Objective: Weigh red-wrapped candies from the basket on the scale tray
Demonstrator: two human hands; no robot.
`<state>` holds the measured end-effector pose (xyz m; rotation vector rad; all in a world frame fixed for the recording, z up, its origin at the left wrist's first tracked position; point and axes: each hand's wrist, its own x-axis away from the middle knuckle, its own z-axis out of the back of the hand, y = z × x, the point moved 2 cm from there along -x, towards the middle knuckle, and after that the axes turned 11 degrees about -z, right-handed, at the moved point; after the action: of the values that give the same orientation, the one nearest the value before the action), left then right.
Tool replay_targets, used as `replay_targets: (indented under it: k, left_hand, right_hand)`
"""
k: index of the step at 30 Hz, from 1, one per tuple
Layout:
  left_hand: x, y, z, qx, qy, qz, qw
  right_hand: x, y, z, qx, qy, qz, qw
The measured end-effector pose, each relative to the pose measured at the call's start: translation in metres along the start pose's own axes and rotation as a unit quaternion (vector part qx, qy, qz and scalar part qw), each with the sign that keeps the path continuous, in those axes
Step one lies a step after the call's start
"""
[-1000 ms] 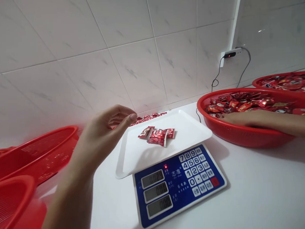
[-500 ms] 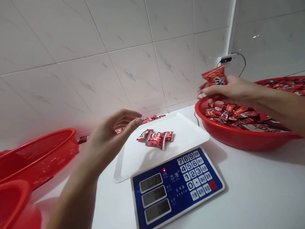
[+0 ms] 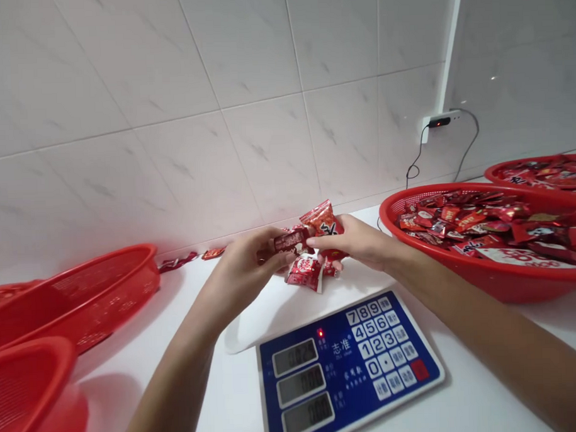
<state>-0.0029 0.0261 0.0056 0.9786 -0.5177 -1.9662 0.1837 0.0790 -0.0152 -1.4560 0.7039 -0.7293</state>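
Over the scale's white tray [image 3: 267,314], my two hands meet. My left hand [image 3: 245,268] pinches the left end of a small dark red candy packet [image 3: 289,242]. My right hand [image 3: 362,242] grips a larger orange-red snack packet [image 3: 323,220] with dark lettering, and its thumb reaches the right end of the dark red one. Just below lie red-and-white candy packets [image 3: 304,273] on the tray, partly covered by my fingers. The blue panel of the digital scale [image 3: 343,365] faces me, with a red light lit and dim digits on its displays.
To the right stands a red basket [image 3: 460,276] full of wrapped candies, with another filled red basket [image 3: 497,171] behind it. Red baskets [image 3: 106,298] stand at the left. Loose packets [image 3: 179,262] lie along the tiled wall, where a socket [image 3: 438,122] has cables hanging.
My right hand has come left from above the basket, bringing the orange-red packet over the tray. My left hand has moved right and closed on the dark red packet.
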Motion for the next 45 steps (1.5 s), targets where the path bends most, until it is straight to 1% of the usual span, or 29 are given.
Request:
replay_targets:
  k: [2,3,6,8,9,10,12,14,15,17,19,21,23,24,26,28,30,31,32,36,39,41,42,44,45]
  left_hand:
    - [0.000,0.002,-0.001,0.004,-0.016,0.005,1.000]
    - [0.000,0.003,-0.002,0.006,-0.026,0.008,1.000]
    - [0.000,0.004,-0.006,-0.006,-0.039,0.012,0.999]
    - [-0.001,0.002,-0.007,-0.026,-0.026,0.010,0.999]
    - [-0.001,0.001,-0.007,-0.040,-0.009,0.002,0.999]
    - [-0.001,0.001,-0.007,-0.061,0.014,-0.014,0.998]
    - [-0.002,0.002,-0.006,-0.130,0.073,-0.070,0.986]
    - [-0.002,0.007,-0.008,-0.215,0.117,-0.143,0.959]
    - [-0.002,0.010,-0.009,-0.250,0.126,-0.178,0.943]
    - [0.000,0.014,-0.013,-0.289,0.124,-0.238,0.919]
    - [0.001,0.015,-0.017,-0.304,0.107,-0.265,0.909]
    - [0.001,0.012,-0.019,-0.302,0.063,-0.245,0.919]
    - [0.000,0.006,-0.019,-0.254,0.006,-0.199,0.946]
    - [0.000,0.003,-0.018,-0.207,-0.002,-0.170,0.963]
    - [-0.002,-0.002,-0.015,-0.115,0.024,-0.097,0.988]
    - [-0.004,-0.006,-0.013,-0.072,0.032,-0.026,0.997]
    - [-0.005,-0.006,-0.013,-0.074,-0.008,0.011,0.997]
    - [-0.005,-0.006,-0.013,-0.077,-0.028,0.012,0.997]
    - [-0.005,-0.005,-0.014,-0.078,-0.033,0.008,0.996]
    - [-0.006,-0.003,-0.013,-0.105,0.005,-0.004,0.994]
    - [-0.007,-0.009,-0.011,-0.120,0.013,0.022,0.992]
    - [-0.007,-0.012,-0.009,-0.148,0.010,0.037,0.988]
    - [-0.007,-0.012,-0.008,-0.170,0.021,0.036,0.985]
    - [-0.006,-0.006,-0.007,-0.186,0.057,0.006,0.981]
    - [-0.005,-0.002,-0.009,-0.168,0.069,-0.016,0.983]
  right_hand:
    - [-0.001,0.005,0.004,0.042,-0.032,-0.007,0.999]
    - [-0.001,0.008,0.005,0.060,-0.038,-0.006,0.997]
    - [-0.001,0.012,0.007,0.081,-0.008,0.000,0.997]
    - [-0.001,0.011,0.006,0.072,0.011,-0.004,0.997]
    - [-0.001,0.011,0.007,0.063,0.018,-0.006,0.998]
    - [0.000,0.009,0.007,0.051,0.026,-0.008,0.998]
    - [0.001,0.007,0.010,0.020,0.045,-0.011,0.999]
    - [0.003,0.006,0.012,-0.017,0.046,-0.022,0.999]
    - [0.004,0.006,0.012,-0.036,0.038,-0.030,0.998]
    - [0.004,0.005,0.011,-0.058,0.025,-0.034,0.997]
    - [0.004,0.004,0.010,-0.050,0.036,-0.021,0.998]
    - [0.003,0.004,0.010,-0.012,0.067,-0.005,0.998]
    - [0.002,0.004,0.010,0.027,0.092,0.006,0.995]
    - [0.002,0.005,0.011,0.040,0.099,0.009,0.994]
    - [0.002,0.006,0.010,0.053,0.095,0.013,0.994]
    - [0.002,0.007,0.009,0.063,0.083,0.020,0.994]
    - [0.004,0.007,0.007,0.074,0.074,0.031,0.994]
    - [0.004,0.007,0.006,0.079,0.071,0.033,0.994]
    - [0.005,0.007,0.005,0.081,0.067,0.029,0.994]
    - [0.004,0.008,0.009,0.060,0.052,-0.004,0.997]
    - [0.001,0.009,0.016,0.070,0.046,-0.017,0.996]
    - [0.001,0.009,0.019,0.092,0.021,-0.022,0.995]
    - [0.002,0.009,0.019,0.107,0.004,-0.021,0.994]
    - [0.005,0.007,0.015,0.145,-0.026,-0.012,0.989]
    - [0.007,0.005,0.012,0.166,-0.039,-0.005,0.985]
